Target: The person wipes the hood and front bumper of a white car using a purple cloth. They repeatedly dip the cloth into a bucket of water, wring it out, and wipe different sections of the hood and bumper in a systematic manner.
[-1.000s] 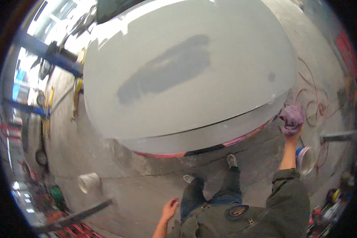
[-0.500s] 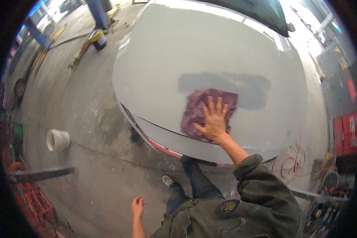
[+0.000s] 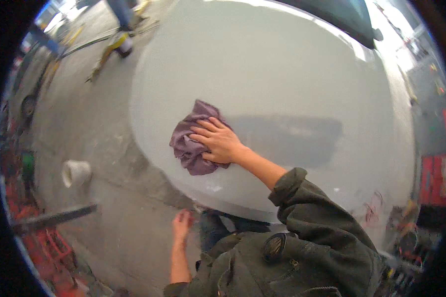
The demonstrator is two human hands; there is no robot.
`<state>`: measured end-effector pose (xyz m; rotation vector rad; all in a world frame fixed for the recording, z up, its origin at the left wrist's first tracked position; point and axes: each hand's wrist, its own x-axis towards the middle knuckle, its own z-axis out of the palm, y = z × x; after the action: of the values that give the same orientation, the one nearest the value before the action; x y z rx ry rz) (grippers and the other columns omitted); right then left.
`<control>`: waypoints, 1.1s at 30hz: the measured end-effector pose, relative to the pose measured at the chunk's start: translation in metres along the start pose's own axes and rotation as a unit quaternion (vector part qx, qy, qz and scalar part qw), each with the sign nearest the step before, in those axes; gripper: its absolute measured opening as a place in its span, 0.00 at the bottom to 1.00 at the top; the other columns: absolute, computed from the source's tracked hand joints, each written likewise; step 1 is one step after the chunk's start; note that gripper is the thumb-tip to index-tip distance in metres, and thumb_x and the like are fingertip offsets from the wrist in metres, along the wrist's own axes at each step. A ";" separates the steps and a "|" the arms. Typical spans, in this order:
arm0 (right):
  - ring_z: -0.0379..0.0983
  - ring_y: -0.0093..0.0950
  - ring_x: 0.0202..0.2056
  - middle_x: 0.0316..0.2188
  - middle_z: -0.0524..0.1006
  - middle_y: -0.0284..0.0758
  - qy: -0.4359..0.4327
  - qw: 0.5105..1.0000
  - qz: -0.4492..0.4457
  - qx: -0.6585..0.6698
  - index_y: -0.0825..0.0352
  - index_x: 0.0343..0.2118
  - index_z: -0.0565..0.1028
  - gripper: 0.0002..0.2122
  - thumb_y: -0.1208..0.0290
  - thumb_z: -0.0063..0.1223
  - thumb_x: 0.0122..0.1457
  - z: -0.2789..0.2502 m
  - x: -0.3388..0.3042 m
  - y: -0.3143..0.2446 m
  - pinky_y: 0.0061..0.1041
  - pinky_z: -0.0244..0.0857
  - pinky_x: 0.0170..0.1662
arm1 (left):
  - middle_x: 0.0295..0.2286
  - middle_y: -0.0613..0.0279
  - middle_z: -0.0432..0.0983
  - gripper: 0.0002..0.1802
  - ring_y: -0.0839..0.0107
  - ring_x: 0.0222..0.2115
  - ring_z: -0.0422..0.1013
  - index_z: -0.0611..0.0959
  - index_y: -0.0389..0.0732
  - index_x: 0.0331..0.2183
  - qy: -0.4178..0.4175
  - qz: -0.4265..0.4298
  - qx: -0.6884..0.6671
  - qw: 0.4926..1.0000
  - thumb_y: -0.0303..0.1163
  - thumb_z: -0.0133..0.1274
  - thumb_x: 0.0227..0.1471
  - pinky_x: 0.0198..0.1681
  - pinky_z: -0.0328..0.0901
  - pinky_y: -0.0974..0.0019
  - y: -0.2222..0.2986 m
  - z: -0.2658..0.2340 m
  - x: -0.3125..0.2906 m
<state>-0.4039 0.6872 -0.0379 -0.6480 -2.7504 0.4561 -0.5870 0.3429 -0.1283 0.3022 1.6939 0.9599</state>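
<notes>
My right hand (image 3: 222, 144) holds a crumpled purple cloth (image 3: 186, 148) down against the car hood (image 3: 262, 69), its fingers spread over the folds. The hood is pale grey, and a darker grey patch (image 3: 292, 141) with soft edges shows just right of the cloth. Part of the hood under the cloth is hidden. Low and to the left, my left hand (image 3: 183, 222) hangs apart from the car beside my leg, fingers loosely bent and slightly blurred, with nothing visible in it.
A white bucket (image 3: 77, 173) lies tipped on the concrete floor at left. Farther back stand a black and yellow container (image 3: 123, 44) and a blue post (image 3: 119, 12). A dark bar (image 3: 57, 218) juts in from the left. Red cabinets (image 3: 435, 179) line the right side.
My right hand has slid the cloth leftward across the hood, off the lower left part of the dark patch. I have leaned closer to the hood, and my left hand has risen slightly.
</notes>
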 end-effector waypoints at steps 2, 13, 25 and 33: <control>0.54 0.40 0.66 0.64 0.65 0.35 0.060 0.995 0.073 -0.014 0.57 0.59 0.69 0.33 0.57 0.60 0.47 -0.033 -0.077 0.044 0.44 0.41 0.70 | 0.39 0.61 0.80 0.19 0.72 0.34 0.75 0.78 0.40 0.46 -0.004 0.002 -0.068 0.998 0.44 0.54 0.61 0.37 0.69 0.67 0.040 0.001 0.037; 0.54 0.47 0.65 0.64 0.60 0.51 0.258 0.690 0.676 -0.012 0.75 0.63 0.59 0.38 0.49 0.54 0.59 -0.143 -0.452 0.146 0.38 0.46 0.67 | 0.25 0.60 0.78 0.22 0.70 0.23 0.77 0.80 0.34 0.30 0.012 0.021 0.129 0.991 0.46 0.58 0.58 0.25 0.70 0.69 0.149 -0.010 0.143; 0.53 0.39 0.67 0.62 0.67 0.34 0.105 0.978 0.150 -0.099 0.56 0.53 0.76 0.28 0.49 0.61 0.49 -0.011 0.084 0.059 0.53 0.35 0.68 | 0.21 0.58 0.81 0.19 0.73 0.23 0.78 0.82 0.32 0.29 0.070 0.013 0.137 0.988 0.42 0.61 0.54 0.23 0.67 0.70 0.161 0.011 0.120; 0.57 0.39 0.64 0.57 0.72 0.32 -0.093 0.992 -0.083 -0.001 0.55 0.51 0.77 0.26 0.50 0.61 0.50 0.078 0.268 -0.009 0.54 0.38 0.68 | 0.22 0.64 0.77 0.18 0.76 0.21 0.70 0.82 0.33 0.29 0.072 0.029 0.110 0.991 0.41 0.60 0.55 0.25 0.64 0.70 0.154 0.005 0.127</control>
<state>-0.6637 0.7874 -0.0537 -0.3890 -2.9505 0.4978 -0.6682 0.5236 -0.1043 0.4388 1.9382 0.8553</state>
